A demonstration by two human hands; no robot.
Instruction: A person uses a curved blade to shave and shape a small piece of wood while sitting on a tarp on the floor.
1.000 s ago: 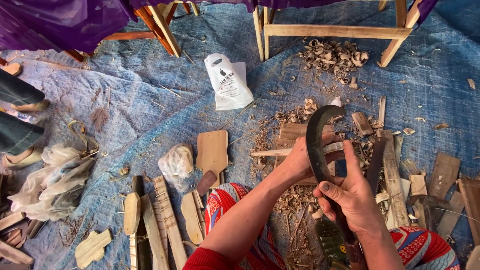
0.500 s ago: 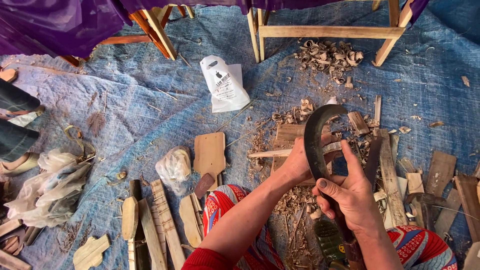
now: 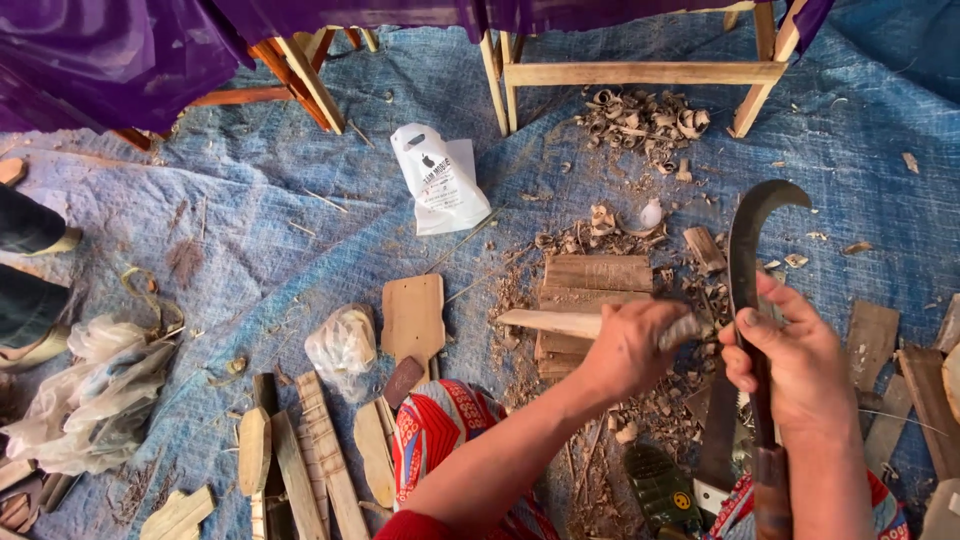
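Two hands work over a blue tarp (image 3: 250, 260) strewn with shavings (image 3: 640, 120). The left hand (image 3: 630, 345) is closed round a pale wooden stick (image 3: 545, 322), which juts out leftward from its grip above a stack of boards (image 3: 595, 285). The right hand (image 3: 795, 365) is clenched on a curved sickle (image 3: 745, 250); its hooked blade rises just beside the stick's hidden end. A white bag (image 3: 440, 180) lies well apart, up the tarp.
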